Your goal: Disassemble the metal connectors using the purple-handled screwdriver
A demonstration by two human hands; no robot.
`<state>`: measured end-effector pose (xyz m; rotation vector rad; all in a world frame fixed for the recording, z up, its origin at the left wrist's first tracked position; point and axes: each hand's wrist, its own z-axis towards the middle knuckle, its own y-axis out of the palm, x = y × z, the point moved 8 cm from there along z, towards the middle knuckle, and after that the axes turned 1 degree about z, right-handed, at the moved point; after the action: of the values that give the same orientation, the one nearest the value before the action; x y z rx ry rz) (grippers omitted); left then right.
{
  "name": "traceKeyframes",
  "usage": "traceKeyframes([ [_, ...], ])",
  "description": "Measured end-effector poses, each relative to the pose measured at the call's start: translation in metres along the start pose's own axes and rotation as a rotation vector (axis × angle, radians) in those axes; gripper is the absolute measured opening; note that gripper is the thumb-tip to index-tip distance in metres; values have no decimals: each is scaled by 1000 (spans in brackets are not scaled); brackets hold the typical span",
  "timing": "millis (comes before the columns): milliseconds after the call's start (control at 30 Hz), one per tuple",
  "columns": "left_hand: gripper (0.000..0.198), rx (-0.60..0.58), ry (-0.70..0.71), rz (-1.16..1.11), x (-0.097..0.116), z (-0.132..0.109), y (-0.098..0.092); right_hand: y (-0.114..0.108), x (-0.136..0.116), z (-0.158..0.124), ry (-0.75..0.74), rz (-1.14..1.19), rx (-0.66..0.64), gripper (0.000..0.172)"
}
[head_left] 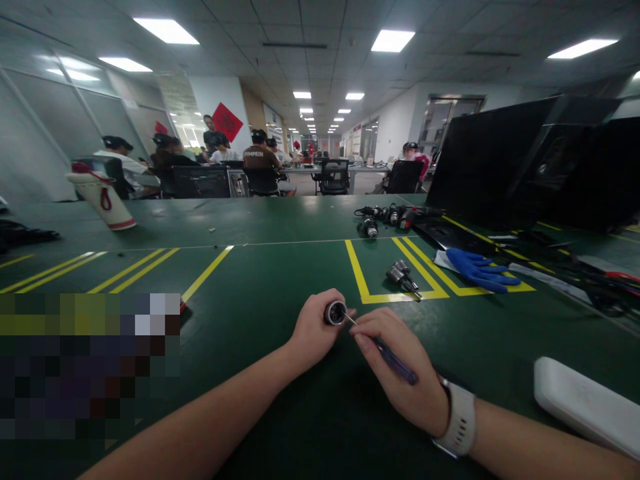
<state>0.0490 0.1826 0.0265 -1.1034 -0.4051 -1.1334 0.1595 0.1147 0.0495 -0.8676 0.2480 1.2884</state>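
Note:
My left hand (pixel 316 327) is closed around a round metal cable connector (pixel 335 313), its dark open end turned towards me. In my right hand (pixel 395 357) is a slim screwdriver (pixel 395 363) with a bluish-purple see-through handle. Its thin shaft points left and meets the rim of the connector's opening; I cannot tell whether the tip is inside. A white watch band circles my right wrist. Farther off, metal connector parts (pixel 401 275) lie inside a yellow tape outline on the green table (pixel 280 267).
Past the parts lie a blue glove (pixel 475 268) and several cabled connectors (pixel 385 217). Black monitors (pixel 495 153) stand at the right, and a white case (pixel 580 400) lies near my right forearm. A paper cup (pixel 105 200) stands at far left. People sit at tables behind.

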Motion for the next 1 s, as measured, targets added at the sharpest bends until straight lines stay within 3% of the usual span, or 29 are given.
traceKeyframes([
  [367,24,-25,-52,-179,-7,1,2,2,-1,0,-11,39,-25,18],
  [633,22,-31,-47,-183,-7,1,2,2,-5,1,-36,44,-42,14],
  [800,21,-24,-51,-159,-7,0,2,-1,-12,-1,-111,12,-30,20],
  [1000,14,-134,-2,-105,-4,-2,10,-5,-8,-1,-105,-79,11,21],
])
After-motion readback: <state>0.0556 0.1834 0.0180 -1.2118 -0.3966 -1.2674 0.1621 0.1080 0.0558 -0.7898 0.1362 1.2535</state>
